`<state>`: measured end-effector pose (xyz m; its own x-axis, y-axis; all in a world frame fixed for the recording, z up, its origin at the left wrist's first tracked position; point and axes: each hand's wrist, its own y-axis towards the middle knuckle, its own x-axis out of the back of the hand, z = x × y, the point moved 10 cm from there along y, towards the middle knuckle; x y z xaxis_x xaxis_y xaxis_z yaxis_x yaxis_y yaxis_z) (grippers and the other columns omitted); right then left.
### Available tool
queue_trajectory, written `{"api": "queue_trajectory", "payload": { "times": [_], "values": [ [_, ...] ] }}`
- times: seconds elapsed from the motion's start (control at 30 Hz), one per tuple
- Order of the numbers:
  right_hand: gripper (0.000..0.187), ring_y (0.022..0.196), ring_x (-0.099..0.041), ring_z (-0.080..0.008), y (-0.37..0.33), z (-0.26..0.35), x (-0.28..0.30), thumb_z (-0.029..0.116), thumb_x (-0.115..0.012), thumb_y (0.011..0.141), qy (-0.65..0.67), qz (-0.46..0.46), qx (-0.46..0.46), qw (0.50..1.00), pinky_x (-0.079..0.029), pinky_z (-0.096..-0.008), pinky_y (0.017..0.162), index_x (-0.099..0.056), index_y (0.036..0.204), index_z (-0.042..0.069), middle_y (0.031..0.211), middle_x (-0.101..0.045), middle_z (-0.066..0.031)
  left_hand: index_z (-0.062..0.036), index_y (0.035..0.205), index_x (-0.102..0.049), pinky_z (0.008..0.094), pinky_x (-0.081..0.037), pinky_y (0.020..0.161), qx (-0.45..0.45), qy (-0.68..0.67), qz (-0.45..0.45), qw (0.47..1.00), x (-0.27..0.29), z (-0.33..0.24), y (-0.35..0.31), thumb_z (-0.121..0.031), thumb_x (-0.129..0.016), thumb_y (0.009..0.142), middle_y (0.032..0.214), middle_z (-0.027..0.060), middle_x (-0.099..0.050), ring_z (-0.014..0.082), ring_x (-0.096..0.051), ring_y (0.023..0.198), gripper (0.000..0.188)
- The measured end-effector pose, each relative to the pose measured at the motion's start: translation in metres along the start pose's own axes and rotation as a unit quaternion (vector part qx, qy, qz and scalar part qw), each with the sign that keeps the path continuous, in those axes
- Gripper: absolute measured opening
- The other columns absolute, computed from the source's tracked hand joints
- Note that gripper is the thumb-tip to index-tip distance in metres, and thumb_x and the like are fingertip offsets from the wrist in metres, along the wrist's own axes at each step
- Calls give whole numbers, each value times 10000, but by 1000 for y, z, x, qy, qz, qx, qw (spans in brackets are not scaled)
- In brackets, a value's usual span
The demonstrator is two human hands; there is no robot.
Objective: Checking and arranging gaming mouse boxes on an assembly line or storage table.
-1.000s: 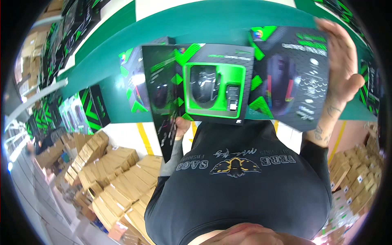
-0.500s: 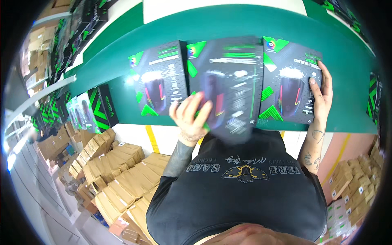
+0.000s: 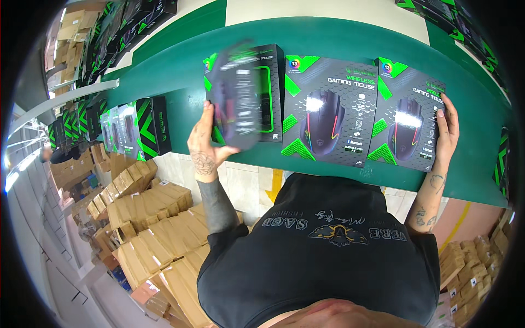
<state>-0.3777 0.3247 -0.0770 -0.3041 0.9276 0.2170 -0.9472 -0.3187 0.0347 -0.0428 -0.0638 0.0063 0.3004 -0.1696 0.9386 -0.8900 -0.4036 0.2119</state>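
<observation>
Three dark gaming mouse boxes with green corner patches lie in a row on the green table. The blurred, round-cornered front flap point(image 3: 235, 101) of the left box point(image 3: 278, 93) is lifted, baring a dark, green-outlined area beneath. My left hand point(image 3: 205, 145) has that flap between its fingers at the left side and its thumb at the lower edge. The middle box point(image 3: 331, 109) lies face up, its flap down, with no hand on it. My right hand point(image 3: 448, 128) grips the right edge of the right box point(image 3: 407, 117), which also has its flap down.
The green table point(image 3: 188, 71) curves across the view. More mouse boxes point(image 3: 136, 128) stand at its left end, and stacked boxes point(image 3: 448, 19) show at the far right. Brown cartons point(image 3: 164, 240) fill the floor on the left; others point(image 3: 470, 268) are piled on the right.
My left hand has moved from the middle box to the left box and swung up its flap. The middle box's blurred front now lies flat. My right hand stays on the right box.
</observation>
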Motion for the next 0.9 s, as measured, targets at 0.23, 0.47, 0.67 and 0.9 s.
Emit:
{"api": "queue_trajectory", "payload": {
  "times": [0.23,0.47,0.67,0.9],
  "values": [
    [334,1175,-457,-186,1,-9,7,84,-531,883,25,-10,4,1000,-312,-301,1015,-527,1205,-5,1244,-524,-97,42,970,-621,411,-471,726,115,70,-210,968,4,27,-32,-135,-514,884,905,185,-642,362,-609,802,224],
    [356,1203,-425,-171,4,-15,18,103,-493,901,-67,1,13,998,-276,-291,1035,-508,1242,4,1278,-506,-88,32,1306,-391,401,-310,1032,114,-62,-235,963,-10,18,-63,-226,-345,949,1305,227,-447,355,-415,1228,443],
    [380,1212,-419,-189,-4,7,15,105,-490,904,-49,-28,0,998,-275,-298,1039,-480,1270,2,1294,-489,-109,-64,1303,-434,460,-359,992,-19,-133,-85,987,-11,6,-33,-402,-624,796,1366,239,-364,385,-410,1231,638],
    [569,1278,-347,-232,-36,-14,0,156,-592,849,-48,78,-69,993,-217,-329,1069,-368,1319,-75,1378,-372,-183,38,1403,-200,374,-236,1069,201,-363,45,909,-44,49,-20,-544,-635,717,1426,182,-287,277,-305,1305,999]
  ]
}}
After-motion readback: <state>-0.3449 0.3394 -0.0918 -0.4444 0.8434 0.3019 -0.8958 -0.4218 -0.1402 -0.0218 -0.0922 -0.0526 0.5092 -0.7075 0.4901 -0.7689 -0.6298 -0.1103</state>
